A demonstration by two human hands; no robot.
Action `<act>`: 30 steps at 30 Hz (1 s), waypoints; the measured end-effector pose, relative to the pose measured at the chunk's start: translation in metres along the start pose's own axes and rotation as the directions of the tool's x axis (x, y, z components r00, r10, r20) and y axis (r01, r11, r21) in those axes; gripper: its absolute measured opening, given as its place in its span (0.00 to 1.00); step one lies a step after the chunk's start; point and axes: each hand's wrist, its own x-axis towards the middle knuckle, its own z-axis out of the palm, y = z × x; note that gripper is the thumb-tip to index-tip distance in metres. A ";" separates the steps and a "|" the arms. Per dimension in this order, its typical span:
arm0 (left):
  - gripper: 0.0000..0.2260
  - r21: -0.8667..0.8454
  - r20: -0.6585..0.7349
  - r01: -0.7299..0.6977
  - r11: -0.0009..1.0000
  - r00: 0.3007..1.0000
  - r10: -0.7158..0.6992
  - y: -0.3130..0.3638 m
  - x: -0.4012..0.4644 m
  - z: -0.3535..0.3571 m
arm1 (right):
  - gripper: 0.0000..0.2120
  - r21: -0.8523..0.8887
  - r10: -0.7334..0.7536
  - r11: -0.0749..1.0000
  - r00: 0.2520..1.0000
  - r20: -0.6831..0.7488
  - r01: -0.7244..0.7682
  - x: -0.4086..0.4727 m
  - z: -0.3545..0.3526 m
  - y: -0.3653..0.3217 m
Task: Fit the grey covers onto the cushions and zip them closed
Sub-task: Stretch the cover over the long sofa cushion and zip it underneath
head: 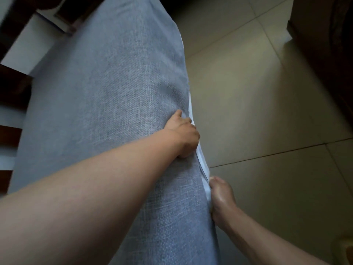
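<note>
Grey cover point(114, 111) over upright cushion, white inner cushion point(202, 165) exposed along open edge. Left hand point(183, 134) clenched on cover edge; right hand point(221, 199) pinching seam. Risk: white fabric caught in zipper, likely jamming.

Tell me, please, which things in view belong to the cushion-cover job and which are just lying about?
Part of the job:
grey cover
white cushion, showing along the open edge
left hand, gripping the cover's edge
right hand, at the same edge, lower down

Just there:
tiled floor
dark wooden furniture
</note>
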 end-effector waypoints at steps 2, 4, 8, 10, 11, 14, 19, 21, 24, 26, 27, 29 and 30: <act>0.13 -0.014 0.018 0.015 1.000 1.000 -0.015 0.003 0.006 0.000 | 0.18 -0.011 0.001 1.000 1.000 -0.022 -0.001 0.006 0.000 0.000; 0.12 -0.052 0.020 0.031 0.998 0.999 -0.030 0.004 0.011 -0.001 | 0.17 -0.064 -0.001 0.998 0.999 -0.035 -0.001 0.012 -0.001 0.004; 0.13 -0.108 0.022 0.058 0.992 0.998 -0.056 0.006 0.011 -0.004 | 0.15 -0.195 0.003 0.980 0.990 0.142 0.024 0.009 -0.019 0.005; 0.14 -0.107 0.016 0.063 0.992 0.998 -0.061 0.006 0.010 -0.003 | 0.18 -0.199 0.061 0.980 0.959 0.277 -0.005 -0.001 -0.039 -0.002; 0.16 -0.101 0.004 0.074 0.992 0.997 -0.074 0.006 0.009 -0.002 | 0.20 -0.208 0.081 0.978 0.943 0.322 -0.012 -0.004 -0.049 -0.006; 0.21 -0.013 0.032 0.186 0.982 0.982 -0.185 0.011 0.004 0.000 | 0.21 -0.275 0.127 0.961 0.911 0.392 -0.015 -0.009 -0.077 -0.010; 0.30 0.063 0.115 0.261 0.963 0.957 -0.266 0.021 -0.008 0.000 | 0.22 -0.440 0.168 0.895 0.855 0.490 0.076 -0.020 -0.093 -0.003; 0.32 0.063 0.110 0.263 0.963 0.957 -0.269 0.026 -0.015 -0.001 | 0.22 -0.466 0.152 0.878 0.857 0.493 0.112 -0.025 -0.094 0.004; 0.32 0.080 0.108 0.268 0.960 0.955 -0.276 0.031 -0.023 -0.002 | 0.14 -0.492 0.097 0.856 0.886 0.454 0.158 -0.028 -0.094 0.015; 0.33 0.089 0.112 0.281 0.956 0.951 -0.289 0.034 -0.026 -0.002 | 0.09 -0.511 0.049 0.835 0.898 0.437 0.203 -0.030 -0.093 0.024; 0.33 0.088 0.111 0.289 0.953 0.948 -0.298 0.035 -0.026 -0.002 | 0.09 -0.513 0.019 0.828 0.904 0.427 0.225 -0.032 -0.093 0.026; 0.34 0.080 0.113 0.296 0.952 0.946 -0.304 0.035 -0.025 -0.001 | 0.12 -0.575 -0.069 0.757 0.913 0.402 0.310 -0.034 -0.092 0.029; 0.34 0.082 0.117 0.294 0.952 0.946 -0.302 0.035 -0.025 -0.002 | 0.12 -0.650 -0.146 0.655 0.908 0.392 0.386 -0.033 -0.092 0.030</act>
